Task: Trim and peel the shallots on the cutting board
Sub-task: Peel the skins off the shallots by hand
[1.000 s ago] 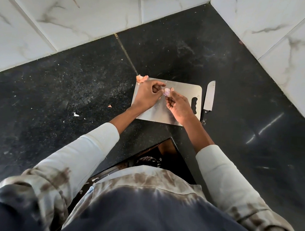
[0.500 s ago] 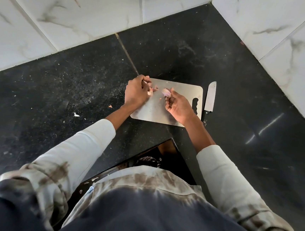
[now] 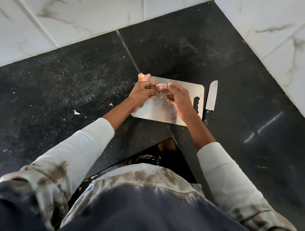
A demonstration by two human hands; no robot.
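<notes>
A small pinkish shallot (image 3: 161, 86) is pinched between the fingertips of both hands above the steel cutting board (image 3: 191, 89). My left hand (image 3: 144, 94) grips it from the left, my right hand (image 3: 179, 97) from the right. A thin flake of skin (image 3: 161, 97) hangs just below the fingers. A pile of orange-pink peels (image 3: 142, 77) lies at the board's far left corner.
A knife (image 3: 211, 97) lies on the black counter just right of the board, blade pointing away from me. Small peel scraps (image 3: 76, 112) dot the counter to the left. White marble-tiled walls (image 3: 277, 25) meet in a corner behind.
My left hand went left to the peel pile half a second ago and has come back to the shallot. My right hand kept hold of the shallot throughout.
</notes>
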